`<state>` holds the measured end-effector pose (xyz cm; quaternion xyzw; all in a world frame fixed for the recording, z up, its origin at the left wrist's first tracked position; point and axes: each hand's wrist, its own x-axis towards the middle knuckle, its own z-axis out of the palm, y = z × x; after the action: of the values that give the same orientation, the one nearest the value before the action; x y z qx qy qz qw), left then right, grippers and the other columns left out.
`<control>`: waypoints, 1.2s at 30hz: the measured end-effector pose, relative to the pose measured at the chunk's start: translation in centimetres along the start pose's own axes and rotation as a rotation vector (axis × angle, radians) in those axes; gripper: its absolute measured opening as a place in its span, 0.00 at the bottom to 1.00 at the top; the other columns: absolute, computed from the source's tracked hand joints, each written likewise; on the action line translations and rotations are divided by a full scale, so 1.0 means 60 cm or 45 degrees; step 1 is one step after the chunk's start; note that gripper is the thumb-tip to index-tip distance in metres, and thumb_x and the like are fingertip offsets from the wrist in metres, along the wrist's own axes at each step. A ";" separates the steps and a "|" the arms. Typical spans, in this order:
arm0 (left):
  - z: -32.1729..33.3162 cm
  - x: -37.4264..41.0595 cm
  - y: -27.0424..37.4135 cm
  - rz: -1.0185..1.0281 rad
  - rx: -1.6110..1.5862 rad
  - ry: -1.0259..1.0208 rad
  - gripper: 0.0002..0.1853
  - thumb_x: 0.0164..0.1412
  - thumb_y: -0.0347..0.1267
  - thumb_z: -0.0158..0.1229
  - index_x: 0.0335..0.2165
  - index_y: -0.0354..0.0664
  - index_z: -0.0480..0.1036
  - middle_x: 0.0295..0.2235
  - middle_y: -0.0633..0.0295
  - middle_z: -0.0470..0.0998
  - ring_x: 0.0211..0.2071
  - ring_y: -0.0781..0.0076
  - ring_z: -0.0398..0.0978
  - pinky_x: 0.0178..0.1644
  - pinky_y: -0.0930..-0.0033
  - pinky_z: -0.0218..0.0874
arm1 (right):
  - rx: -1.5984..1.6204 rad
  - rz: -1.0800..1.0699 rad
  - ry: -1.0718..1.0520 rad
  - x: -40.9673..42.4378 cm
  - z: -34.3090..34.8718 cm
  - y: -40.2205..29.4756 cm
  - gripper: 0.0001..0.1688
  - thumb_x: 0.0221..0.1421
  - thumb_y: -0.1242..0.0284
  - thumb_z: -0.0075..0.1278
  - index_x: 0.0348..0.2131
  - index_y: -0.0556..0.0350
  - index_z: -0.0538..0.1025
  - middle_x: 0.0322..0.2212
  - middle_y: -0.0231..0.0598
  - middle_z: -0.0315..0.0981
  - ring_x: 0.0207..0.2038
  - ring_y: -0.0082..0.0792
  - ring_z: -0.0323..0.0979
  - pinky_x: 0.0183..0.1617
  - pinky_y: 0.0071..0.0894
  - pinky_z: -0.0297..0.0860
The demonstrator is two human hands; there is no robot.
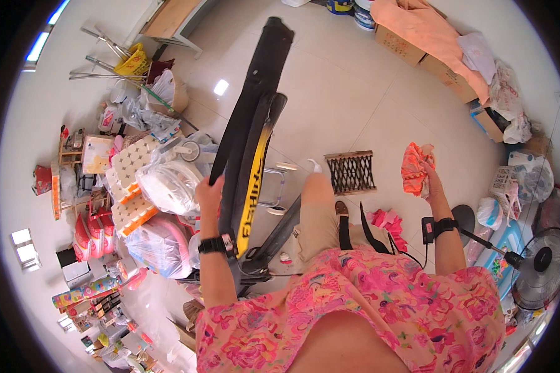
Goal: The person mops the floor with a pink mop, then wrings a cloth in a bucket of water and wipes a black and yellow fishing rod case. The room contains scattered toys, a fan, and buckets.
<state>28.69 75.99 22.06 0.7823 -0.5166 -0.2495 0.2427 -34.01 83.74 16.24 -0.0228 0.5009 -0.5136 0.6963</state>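
Observation:
My left hand point(209, 198) is closed on the black strap of a long black fishing rod bag point(261, 102), which stands up in front of me, to the right of the hand. A yellow panel with black lettering runs down the bag's lower part. Out to the right, my right hand point(430, 175) grips a crumpled orange-red cloth point(415, 169) with a pale part. Between the hands, a small folding stool point(351, 172) with wooden bars and dark webbing is on the tiled floor. Beside my feet lies a bright pink cloth point(388, 224).
Plastic-wrapped goods point(168, 182) and egg trays point(133, 163) are piled at the left. Cardboard boxes point(399, 44) under an orange cloth point(429, 28) line the upper right wall. A standing fan point(541, 268) is at the right. A table point(172, 21) is at the top left.

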 end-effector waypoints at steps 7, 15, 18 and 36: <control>0.101 0.205 0.221 0.244 0.083 -0.254 0.18 0.48 0.42 0.60 0.23 0.34 0.75 0.10 0.59 0.70 0.12 0.71 0.69 0.20 0.67 0.58 | 0.148 -0.277 -0.001 0.046 0.080 -0.095 0.26 0.58 0.68 0.46 0.55 0.54 0.61 0.46 0.43 0.70 0.46 0.38 0.73 0.47 0.40 0.73; 0.358 0.413 0.297 0.495 0.261 -0.693 0.22 0.46 0.47 0.59 0.29 0.37 0.77 0.22 0.49 0.76 0.27 0.53 0.76 0.31 0.57 0.65 | 0.180 -0.240 0.146 0.272 0.186 -0.155 0.28 0.58 0.68 0.47 0.56 0.53 0.59 0.49 0.41 0.68 0.49 0.37 0.70 0.51 0.39 0.70; 0.466 0.444 0.310 0.577 0.318 -0.879 0.23 0.48 0.48 0.58 0.31 0.37 0.75 0.27 0.48 0.77 0.33 0.48 0.74 0.34 0.53 0.65 | 0.173 -0.083 0.331 0.352 0.213 -0.170 0.28 0.58 0.68 0.48 0.56 0.50 0.60 0.51 0.41 0.66 0.50 0.38 0.69 0.51 0.41 0.70; 0.785 0.578 0.300 0.551 0.450 -1.015 0.20 0.52 0.46 0.57 0.36 0.41 0.75 0.28 0.52 0.78 0.34 0.52 0.75 0.37 0.54 0.67 | 0.088 0.049 0.250 0.705 0.183 -0.282 0.29 0.58 0.70 0.46 0.56 0.50 0.57 0.50 0.42 0.65 0.49 0.38 0.70 0.50 0.39 0.71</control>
<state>-2.05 31.76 -6.97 0.5296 -0.7546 -0.3821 -0.0642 -39.06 39.24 2.44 0.0614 0.5491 -0.5168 0.6539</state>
